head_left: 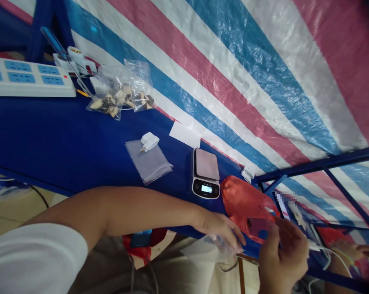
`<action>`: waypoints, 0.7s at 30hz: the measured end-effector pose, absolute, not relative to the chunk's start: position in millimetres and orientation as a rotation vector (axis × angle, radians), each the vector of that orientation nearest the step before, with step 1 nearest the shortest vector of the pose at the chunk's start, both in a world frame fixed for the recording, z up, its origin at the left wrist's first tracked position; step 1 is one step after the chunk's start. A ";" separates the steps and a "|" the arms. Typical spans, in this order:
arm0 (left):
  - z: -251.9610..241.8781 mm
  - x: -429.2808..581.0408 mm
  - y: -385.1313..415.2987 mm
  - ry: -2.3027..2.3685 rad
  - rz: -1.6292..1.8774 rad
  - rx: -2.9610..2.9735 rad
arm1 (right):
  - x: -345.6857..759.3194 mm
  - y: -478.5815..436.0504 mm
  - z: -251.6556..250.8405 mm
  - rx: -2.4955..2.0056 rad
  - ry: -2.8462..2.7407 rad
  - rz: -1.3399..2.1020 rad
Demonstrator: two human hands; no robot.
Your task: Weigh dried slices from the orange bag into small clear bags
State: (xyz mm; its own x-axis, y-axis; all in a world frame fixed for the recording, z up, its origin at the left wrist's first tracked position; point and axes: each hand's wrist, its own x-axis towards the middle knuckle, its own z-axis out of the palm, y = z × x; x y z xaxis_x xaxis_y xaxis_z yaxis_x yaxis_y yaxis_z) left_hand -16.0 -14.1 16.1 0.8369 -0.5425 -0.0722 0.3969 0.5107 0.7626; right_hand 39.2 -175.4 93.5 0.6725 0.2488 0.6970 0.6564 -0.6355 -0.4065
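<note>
My left hand (223, 230) reaches across the table's front edge, its fingers closed on a clear plastic bag (204, 250) that hangs over the edge. My right hand (284, 255) is curled beside a red plastic bag (245, 200), thumb and fingers bent near its edge. What the right fingers hold, if anything, is hidden. The red bag lies against the right side of a small digital kitchen scale (206, 163). The scale's display is lit and its plate bears nothing. A stack of flat clear bags (147, 163) lies left of it, with a white plug adapter (149, 141) on top.
Small clear bags of brown and pale dried pieces (107, 104) lie at the back left, by a white power strip (31, 79). White paper (186, 134) rests behind the scale. A striped tarp (203, 73) walls the back. Another person's hand (346, 249) shows far right.
</note>
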 end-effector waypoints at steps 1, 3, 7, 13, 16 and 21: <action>17.4 -16.4 -11.1 -0.180 -0.541 0.852 | 36.4 -177.9 91.7 -2.168 -0.620 -0.749; 19.2 -16.4 -5.3 -0.165 -0.495 0.828 | 33.5 -183.4 88.0 -2.103 -0.457 -0.725; 20.5 -16.5 4.1 -0.139 -0.434 0.824 | 40.3 -196.0 80.8 -2.366 -0.345 -0.498; 25.4 -20.5 11.1 -0.086 -0.416 0.776 | 24.6 -197.0 64.3 -2.250 -0.366 -0.332; 27.2 -19.9 12.3 -0.080 -0.414 0.755 | -5.4 -194.9 56.4 -2.031 -0.506 -0.409; 30.3 -19.6 15.9 -0.087 -0.379 0.744 | -55.9 -196.1 49.1 -1.917 -0.894 -0.397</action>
